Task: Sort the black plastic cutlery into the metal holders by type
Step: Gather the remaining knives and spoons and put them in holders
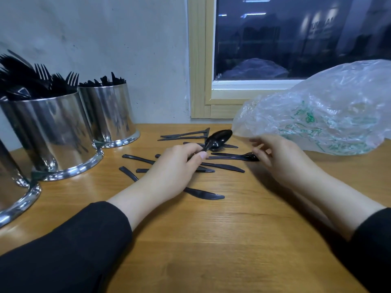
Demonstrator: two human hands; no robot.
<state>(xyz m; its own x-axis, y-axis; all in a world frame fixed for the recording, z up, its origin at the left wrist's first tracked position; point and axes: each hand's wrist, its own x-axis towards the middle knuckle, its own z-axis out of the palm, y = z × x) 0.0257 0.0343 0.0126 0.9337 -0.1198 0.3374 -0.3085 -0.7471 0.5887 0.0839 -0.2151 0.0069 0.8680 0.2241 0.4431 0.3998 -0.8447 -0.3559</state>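
- At about 9 o'clock of the view, a metal holder (12, 195) shows only part of its wall and base at the frame edge; what it holds cannot be seen.
- Just right of it, at 10 o'clock, the fork holder (53, 132) is already packed with upright black forks (42, 79).
- Behind it, toward 11 o'clock, the third holder (110, 115) is also well filled; its pieces look like handles, type unclear.
- At the centre, the left hand (175, 168) pinches a black spoon (218, 138) by the handle, bowl lifted and pointing to 1 o'clock.
- Around and under that hand, loose knives (205, 195) and other loose cutlery (184, 135) lie scattered on the wooden table (211, 250), so roughly a dozen pieces look unsorted.
- At 3 o'clock of the spoon, the right hand (279, 157) reaches to another spoon (243, 157) lying flat; fingers curl at its bowl end, but whether they grasp it I cannot tell.
- At 2 o'clock, a clear plastic bag (317, 115) sits crumpled; any cutlery inside is not visible.
- Judgement: most is sorted, the last scatter remains.
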